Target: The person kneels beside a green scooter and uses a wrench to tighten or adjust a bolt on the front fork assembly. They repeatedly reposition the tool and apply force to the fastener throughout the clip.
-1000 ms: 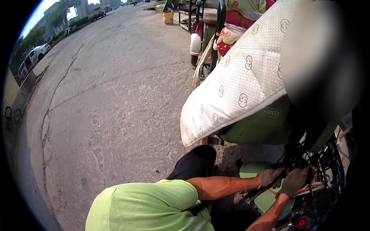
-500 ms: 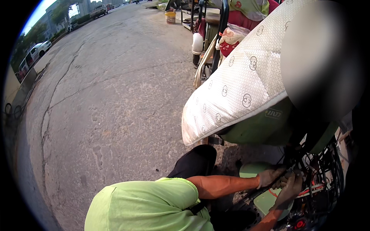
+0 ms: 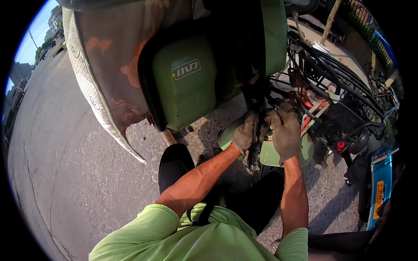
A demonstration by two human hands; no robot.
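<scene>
Both my hands wear grey-brown work gloves and are close together at the dark lower front of a green scooter (image 3: 185, 98). My left hand (image 3: 245, 132) has its fingers curled against a narrow dark upright part. On the other side of that part, my right hand (image 3: 286, 132) bends its fingers inward near black cables. Whatever the fingertips grip is hidden by the gloves and shadow. A light green panel (image 3: 270, 155) lies beneath my right hand; a second green panel (image 3: 225, 138) shows beside my left. Red and pale straps (image 3: 314, 114) run right of my right hand.
A tangle of black cables (image 3: 344, 78) spreads to the right. A quilted white cover (image 3: 93, 93) hangs along the scooter's left side. At the lower right are a red round part (image 3: 341, 145) and a blue vehicle part with a yellow label (image 3: 379, 191). Rough pavement (image 3: 74, 174) extends left.
My view has swung right and down, so the hands and scooter now appear nearer the picture's middle. Both hands remain at the same dark front area.
</scene>
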